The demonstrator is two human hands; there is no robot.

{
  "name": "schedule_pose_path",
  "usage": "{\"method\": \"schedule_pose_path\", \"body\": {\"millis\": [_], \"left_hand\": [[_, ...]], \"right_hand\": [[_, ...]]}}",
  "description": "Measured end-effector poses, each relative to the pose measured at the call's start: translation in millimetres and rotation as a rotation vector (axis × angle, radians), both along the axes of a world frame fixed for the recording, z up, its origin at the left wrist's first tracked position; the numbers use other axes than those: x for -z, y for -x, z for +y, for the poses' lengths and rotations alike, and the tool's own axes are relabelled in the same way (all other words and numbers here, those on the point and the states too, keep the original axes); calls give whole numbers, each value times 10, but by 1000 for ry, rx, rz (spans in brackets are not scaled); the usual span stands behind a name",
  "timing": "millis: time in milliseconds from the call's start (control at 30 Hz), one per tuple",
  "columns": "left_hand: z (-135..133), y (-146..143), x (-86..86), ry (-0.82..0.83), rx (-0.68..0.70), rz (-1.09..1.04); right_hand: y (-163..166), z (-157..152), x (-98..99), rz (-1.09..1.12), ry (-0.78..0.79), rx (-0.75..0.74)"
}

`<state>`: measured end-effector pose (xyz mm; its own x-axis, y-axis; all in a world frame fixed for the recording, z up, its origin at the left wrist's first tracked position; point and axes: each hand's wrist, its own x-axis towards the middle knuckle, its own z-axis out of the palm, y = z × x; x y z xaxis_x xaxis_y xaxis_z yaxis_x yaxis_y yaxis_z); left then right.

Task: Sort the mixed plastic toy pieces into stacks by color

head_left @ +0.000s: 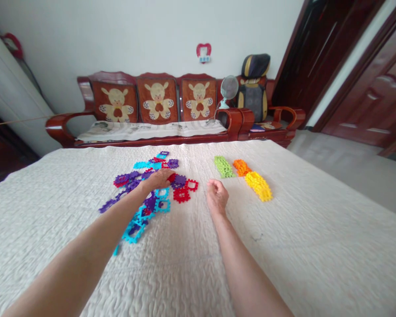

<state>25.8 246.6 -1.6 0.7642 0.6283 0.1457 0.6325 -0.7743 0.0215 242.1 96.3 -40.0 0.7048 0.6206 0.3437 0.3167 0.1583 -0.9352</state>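
A loose pile of purple, blue and red plastic interlocking tiles lies on the quilted bedspread, left of centre. Over its upper part, my left hand reaches in, its fingers closed at a red interlocking tile. Close to the pile's right edge are a flat red tile and a purple tile. My right hand rests low over the bedspread between the pile and the sorted rows, its fingers curled in. Whatever may be inside that hand is hidden.
Right of my right hand lie a green row of tiles, a shorter orange group and a yellow row. Beyond the bedspread stands a wooden sofa with bear cushions, plus a small fan.
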Motion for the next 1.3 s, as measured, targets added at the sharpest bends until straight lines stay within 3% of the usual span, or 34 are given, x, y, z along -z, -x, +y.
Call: {"method": "schedule_pose_path", "body": {"millis": [167, 333, 567, 867, 1033, 1167, 1300], "left_hand": [[-85, 80, 44, -67, -54, -73], [-103, 158, 95, -87, -152, -310], [-188, 82, -49, 1, -383, -469], [-419, -345, -237, 207, -301, -408], [-549, -535, -255, 305, -184, -419], [-476, -519, -243, 362, -132, -469], [-336, -377, -235, 234, -232, -361]], "right_hand": [[-12, -4, 4, -1, 9, -7], [-23, 1, 12, 1, 19, -11], [-35, 4, 21, 1, 25, -25], [-9, -10, -18, 10, 22, 7], [-2, 8, 2, 26, 7, 25], [-17, 23, 36, 27, -19, 23], [-30, 23, 49, 4, -12, 16]]}}
